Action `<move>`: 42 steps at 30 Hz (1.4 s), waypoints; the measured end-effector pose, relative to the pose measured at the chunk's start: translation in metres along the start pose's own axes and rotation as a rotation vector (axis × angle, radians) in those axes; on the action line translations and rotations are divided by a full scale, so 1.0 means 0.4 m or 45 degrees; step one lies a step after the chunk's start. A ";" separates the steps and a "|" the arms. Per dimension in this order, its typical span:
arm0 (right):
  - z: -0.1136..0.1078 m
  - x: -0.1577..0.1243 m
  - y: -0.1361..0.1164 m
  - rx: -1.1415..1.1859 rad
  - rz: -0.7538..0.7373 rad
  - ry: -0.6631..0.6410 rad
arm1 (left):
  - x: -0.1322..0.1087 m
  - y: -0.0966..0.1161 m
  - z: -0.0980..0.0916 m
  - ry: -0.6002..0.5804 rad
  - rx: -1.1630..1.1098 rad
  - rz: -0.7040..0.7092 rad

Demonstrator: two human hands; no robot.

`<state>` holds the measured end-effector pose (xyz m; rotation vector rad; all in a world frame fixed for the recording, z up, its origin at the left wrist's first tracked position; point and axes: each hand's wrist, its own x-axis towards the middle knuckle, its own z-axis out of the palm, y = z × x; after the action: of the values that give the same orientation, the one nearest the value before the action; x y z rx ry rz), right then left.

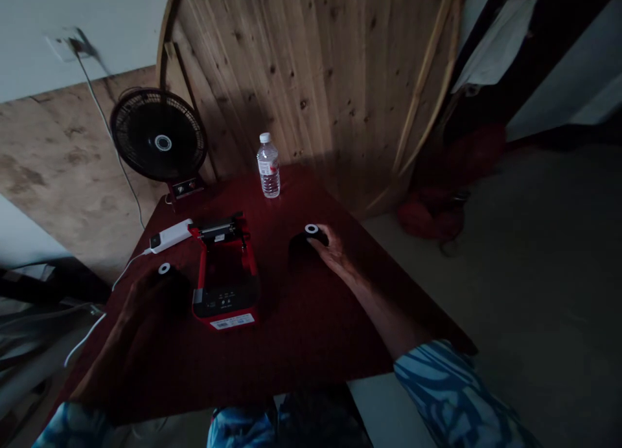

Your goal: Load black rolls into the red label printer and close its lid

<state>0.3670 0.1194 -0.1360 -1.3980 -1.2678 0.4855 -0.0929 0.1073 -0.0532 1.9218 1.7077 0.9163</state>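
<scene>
Head view: from where I stand in the room, the near edge of the red surface (291, 351) lies just before the person, whose forearms reach in over it. Toward the left edge, the left hand (138, 296) is at the side of a dark piece (173, 287) with a white ring on top; shadow covers these fingers, so I cannot tell whether they are closed. Between the hands, nearer to the left edge, stands a red and black machine (236, 302), opened at the top. Nearer to the right edge, the right hand (335, 248) pinches a second dark piece (304, 247), also white-ringed. The step in hand is, I judge, the handling of both pieces at once, on two sides of the machine; a next move would call for a steady hold and care around the opened part. Farther along the left edge lies a white device (171, 235) with its cable (127, 267). A clear bottle (269, 169) stands by the far edge, and a fan (160, 140) at the far left corner. Behind is a wooden panel (311, 66).
</scene>
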 end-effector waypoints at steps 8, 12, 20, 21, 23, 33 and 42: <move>-0.054 -0.004 0.015 0.028 -0.005 -0.129 | -0.081 0.234 -0.058 0.031 -0.303 -0.025; -0.101 0.001 0.021 -0.035 0.004 -0.013 | -0.092 0.322 -0.020 0.017 -0.531 0.004; -0.102 0.013 0.034 -0.074 0.017 0.204 | -0.089 0.354 -0.016 0.135 -0.690 -0.065; -0.100 0.013 0.038 -0.071 0.024 0.207 | -0.094 0.354 -0.021 0.121 -0.684 -0.090; -0.099 0.014 0.043 -0.086 0.020 0.211 | -0.104 0.353 -0.029 0.106 -0.657 -0.100; -0.091 0.017 0.044 -0.166 -0.055 0.197 | -0.049 0.373 0.033 -0.174 0.225 0.599; -0.076 0.020 0.049 -0.102 -0.055 0.169 | -0.024 0.400 0.066 -0.302 0.495 0.820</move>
<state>0.4033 0.1169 -0.1418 -1.4424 -1.2178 0.3104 0.0389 0.0747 0.0360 2.7970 1.1986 0.5314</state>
